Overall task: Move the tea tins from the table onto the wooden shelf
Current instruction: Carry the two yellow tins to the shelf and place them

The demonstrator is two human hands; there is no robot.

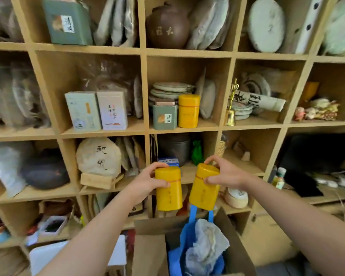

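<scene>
A wooden shelf (185, 53) of square cubbies fills the view, packed with wrapped tea cakes, jars and boxed tins. Below it, at the bottom of the frame, stands an open cardboard box (147, 250) with a blue bag (189, 232) in it, and crumpled grey paper sits in the bag. In the middle cubby a third yellow tin (188, 111) stands upright just beside a green tin (164, 117), in front of stacked tea cakes. The left hand (147, 182) is closed around the left yellow tin (168, 189), thumb across its front near the lid seam, holding it upright in the air before the shelf. The right hand (225, 173) grips the right yellow tin (204, 187) near its top, tilted slightly to the left. The two held tins are close together, perhaps not touching, though blur makes that hard to judge.
</scene>
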